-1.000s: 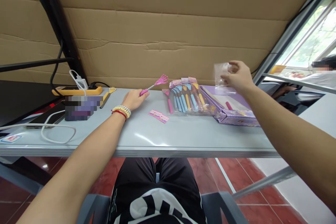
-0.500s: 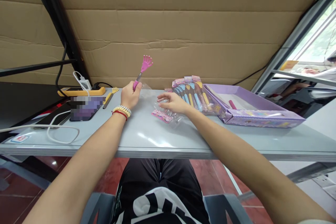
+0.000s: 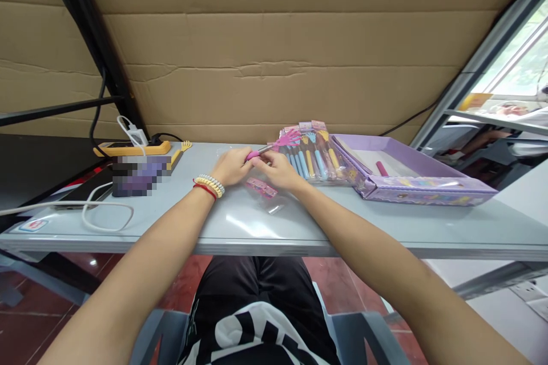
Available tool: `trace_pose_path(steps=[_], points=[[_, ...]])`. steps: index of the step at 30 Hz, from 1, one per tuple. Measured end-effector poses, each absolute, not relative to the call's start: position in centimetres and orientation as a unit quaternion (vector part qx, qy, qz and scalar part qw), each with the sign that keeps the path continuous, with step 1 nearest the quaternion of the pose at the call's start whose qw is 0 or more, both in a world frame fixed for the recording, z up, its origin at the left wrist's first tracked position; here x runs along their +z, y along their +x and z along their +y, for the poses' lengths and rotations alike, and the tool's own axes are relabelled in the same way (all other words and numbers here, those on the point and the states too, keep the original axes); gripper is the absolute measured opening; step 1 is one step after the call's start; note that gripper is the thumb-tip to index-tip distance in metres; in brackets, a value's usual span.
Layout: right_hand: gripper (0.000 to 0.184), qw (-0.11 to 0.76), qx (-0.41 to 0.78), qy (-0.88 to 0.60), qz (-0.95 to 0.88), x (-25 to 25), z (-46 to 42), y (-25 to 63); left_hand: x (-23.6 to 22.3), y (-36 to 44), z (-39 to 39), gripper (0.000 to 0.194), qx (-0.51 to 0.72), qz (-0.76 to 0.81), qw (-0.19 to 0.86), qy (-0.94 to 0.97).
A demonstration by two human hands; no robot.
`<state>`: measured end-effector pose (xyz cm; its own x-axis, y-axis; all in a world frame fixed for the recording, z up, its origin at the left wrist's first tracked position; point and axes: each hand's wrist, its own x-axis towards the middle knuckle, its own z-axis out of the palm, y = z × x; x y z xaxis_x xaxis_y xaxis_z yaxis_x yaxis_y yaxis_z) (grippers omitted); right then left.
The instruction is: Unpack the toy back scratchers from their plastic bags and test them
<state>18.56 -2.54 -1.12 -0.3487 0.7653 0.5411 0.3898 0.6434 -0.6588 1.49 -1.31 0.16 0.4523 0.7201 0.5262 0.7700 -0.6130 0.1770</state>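
My left hand [image 3: 233, 166] is closed around the pink handle of a small hand-shaped back scratcher [image 3: 287, 139] with a metal shaft. It lies nearly level, its pink fingers pointing right. My right hand [image 3: 276, 170] meets the left, its fingers closed about the shaft just below the pink head; part of the grip is hidden. Under my hands lies a clear plastic wrapper with a pink printed card [image 3: 261, 187]. Behind my right hand sit several packaged back scratchers [image 3: 314, 155] with blue and yellow handles.
An open purple box [image 3: 428, 191] stands at the right with a pink stick [image 3: 381, 169] inside. To the left are a yellow back scratcher [image 3: 182, 150], a phone [image 3: 141, 177], a yellow-edged device [image 3: 137, 149] and a white cable [image 3: 105, 230]. A cardboard panel [image 3: 274, 40] rises behind the table.
My left hand has moved right and tipped the back scratcher from upright to nearly level. My right hand, open before, has closed on its shaft.
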Motion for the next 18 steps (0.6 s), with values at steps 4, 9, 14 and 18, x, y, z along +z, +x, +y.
trace_pose_path(steps=[4,9,14,18], points=[[0.047,0.505,0.295,-0.367,-0.723,-1.7,-1.9,18.5,0.5,2.1,-2.0,0.030,-0.268,-0.409,0.044,-0.871],[0.050,0.587,0.388,-0.373,-0.605,-0.5,-2.0,18.5,0.9,2.0,-2.5,0.041,-0.284,-0.393,-0.021,-0.874],[0.045,0.652,0.431,-0.388,-0.489,1.8,-2.3,21.0,0.8,1.5,-2.2,0.049,-0.275,-0.418,-0.067,-0.863],[0.038,0.500,0.455,-0.437,-0.593,2.8,-3.2,23.2,0.5,1.1,-1.6,0.050,-0.215,-0.441,-0.055,-0.870]])
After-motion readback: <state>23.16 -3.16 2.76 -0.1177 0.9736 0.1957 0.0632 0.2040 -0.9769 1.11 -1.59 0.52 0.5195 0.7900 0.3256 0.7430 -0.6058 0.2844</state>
